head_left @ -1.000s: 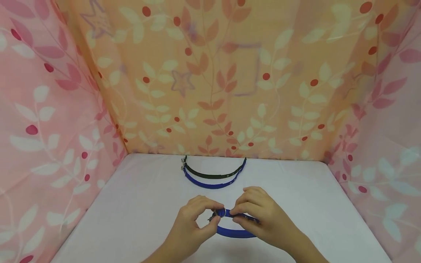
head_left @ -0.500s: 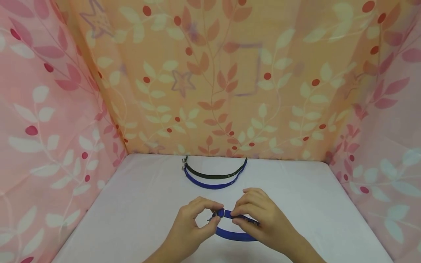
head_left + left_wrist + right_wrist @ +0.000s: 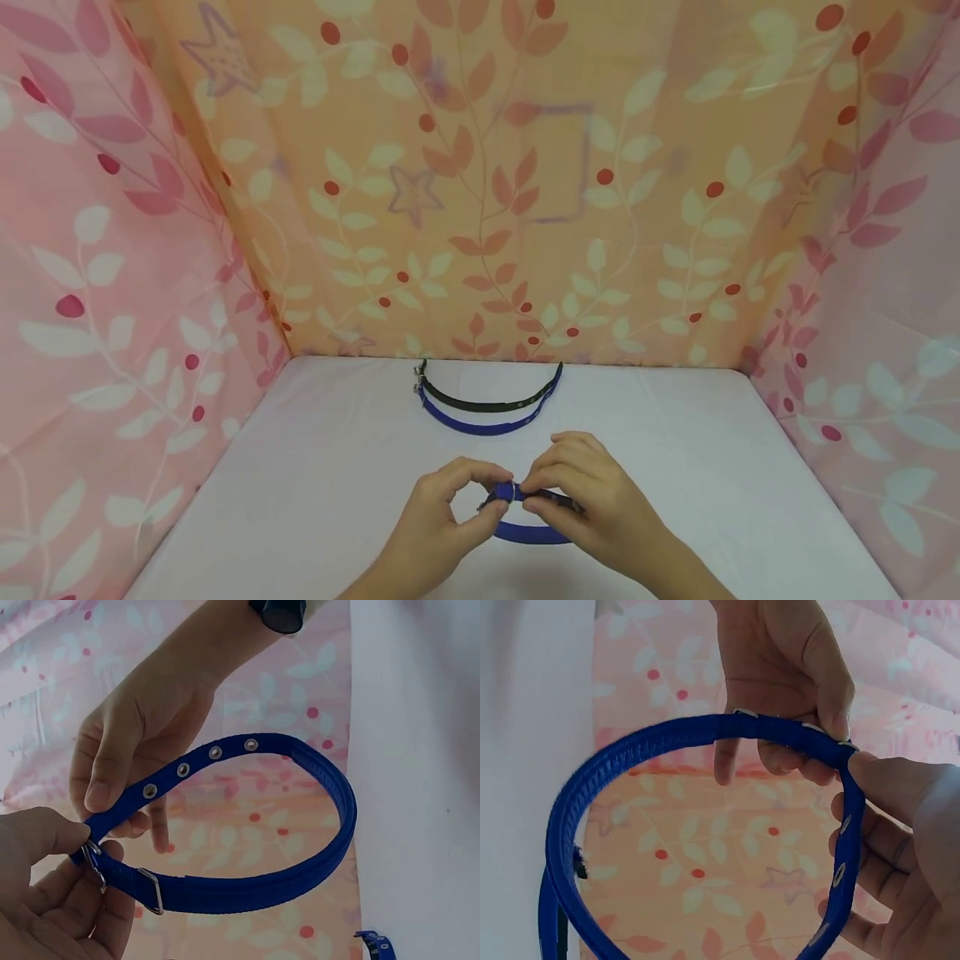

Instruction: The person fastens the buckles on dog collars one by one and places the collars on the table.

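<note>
1. Three straps in all: one held blue strap (image 3: 240,895), plus one dark green strap (image 3: 480,407) and one flat-lying blue strap (image 3: 483,430), these two curved side by side at the back of the desk (image 3: 315,475).
2. Two grips; the left grip (image 3: 442,512) pinches the buckle end, thumb against fingers; the right grip (image 3: 600,492) pinches the eyelet end just beside it.
3. The held blue strap is bent into a loop over the near desk; stitched, thicker along one stretch; four silver eyelets (image 3: 183,769) show in the left wrist view, with one metal buckle (image 3: 92,862) and one metal loop (image 3: 158,892).
</note>
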`<state>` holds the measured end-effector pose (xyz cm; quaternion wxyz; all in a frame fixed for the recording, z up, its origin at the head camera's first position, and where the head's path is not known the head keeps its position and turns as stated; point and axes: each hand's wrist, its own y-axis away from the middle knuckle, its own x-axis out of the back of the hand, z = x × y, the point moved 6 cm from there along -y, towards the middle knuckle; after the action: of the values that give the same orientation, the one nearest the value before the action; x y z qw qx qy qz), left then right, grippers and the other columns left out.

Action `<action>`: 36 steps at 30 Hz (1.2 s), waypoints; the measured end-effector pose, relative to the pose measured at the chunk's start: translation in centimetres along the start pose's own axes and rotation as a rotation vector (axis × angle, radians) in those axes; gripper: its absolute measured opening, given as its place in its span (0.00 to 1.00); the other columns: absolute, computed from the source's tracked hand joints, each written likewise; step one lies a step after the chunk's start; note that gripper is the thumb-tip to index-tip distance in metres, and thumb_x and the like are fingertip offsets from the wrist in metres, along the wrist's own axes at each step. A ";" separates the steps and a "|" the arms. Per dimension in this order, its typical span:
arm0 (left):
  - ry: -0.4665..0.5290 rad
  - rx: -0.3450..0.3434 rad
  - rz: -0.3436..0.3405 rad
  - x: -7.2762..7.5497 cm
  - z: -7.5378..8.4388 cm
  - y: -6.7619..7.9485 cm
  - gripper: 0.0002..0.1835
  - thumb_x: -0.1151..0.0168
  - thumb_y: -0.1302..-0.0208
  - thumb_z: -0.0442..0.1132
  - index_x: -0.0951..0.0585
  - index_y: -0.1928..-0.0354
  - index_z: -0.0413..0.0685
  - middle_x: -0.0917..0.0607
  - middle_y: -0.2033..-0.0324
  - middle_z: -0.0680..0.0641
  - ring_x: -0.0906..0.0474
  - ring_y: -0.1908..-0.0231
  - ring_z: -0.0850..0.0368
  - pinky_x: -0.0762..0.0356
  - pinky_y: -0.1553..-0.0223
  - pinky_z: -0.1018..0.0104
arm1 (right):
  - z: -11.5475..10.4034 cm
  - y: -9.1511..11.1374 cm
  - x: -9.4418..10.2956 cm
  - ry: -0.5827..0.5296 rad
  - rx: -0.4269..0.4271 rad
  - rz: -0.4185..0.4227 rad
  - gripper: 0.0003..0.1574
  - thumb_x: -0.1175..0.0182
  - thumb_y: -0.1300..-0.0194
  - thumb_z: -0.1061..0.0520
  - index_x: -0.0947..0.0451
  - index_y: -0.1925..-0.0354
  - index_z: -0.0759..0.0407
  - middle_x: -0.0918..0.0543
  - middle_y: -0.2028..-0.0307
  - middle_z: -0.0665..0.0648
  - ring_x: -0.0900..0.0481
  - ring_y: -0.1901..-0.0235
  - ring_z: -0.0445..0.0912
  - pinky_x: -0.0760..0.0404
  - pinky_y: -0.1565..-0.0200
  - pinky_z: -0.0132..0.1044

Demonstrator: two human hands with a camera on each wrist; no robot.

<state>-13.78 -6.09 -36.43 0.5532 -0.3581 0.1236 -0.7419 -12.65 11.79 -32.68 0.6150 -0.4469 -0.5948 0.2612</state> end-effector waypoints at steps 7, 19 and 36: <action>-0.045 0.077 0.016 0.2 -1.0 -0.2 0.13 0.28 0.34 0.41 0.19 0.51 0.62 0.16 0.57 0.62 0.19 0.54 0.64 0.20 0.47 0.63 | 0.9 0.6 -0.5 0.048 -0.079 0.003 0.08 0.33 0.30 0.53 0.18 0.60 0.55 0.16 0.62 0.47 0.19 0.59 0.41 0.31 0.33 0.39; 0.004 0.033 -0.016 0.0 -0.9 -0.1 0.10 0.31 0.31 0.43 0.17 0.51 0.59 0.16 0.56 0.59 0.20 0.52 0.62 0.20 0.47 0.63 | 0.6 0.7 -0.9 0.045 -0.112 -0.020 0.09 0.32 0.31 0.51 0.18 0.58 0.55 0.16 0.62 0.45 0.19 0.59 0.40 0.29 0.35 0.41; 0.056 -0.055 0.065 0.6 -0.4 -0.1 0.11 0.26 0.37 0.38 0.13 0.53 0.56 0.12 0.58 0.56 0.16 0.53 0.60 0.18 0.49 0.65 | 0.2 0.6 -1.5 -0.063 -0.140 0.005 0.12 0.31 0.33 0.57 0.20 0.54 0.58 0.16 0.59 0.48 0.20 0.53 0.46 0.30 0.36 0.35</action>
<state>-14.19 -6.68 -36.50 0.5634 -0.3478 0.1709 -0.7297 -12.93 10.80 -33.98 0.5626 -0.4820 -0.6295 0.2342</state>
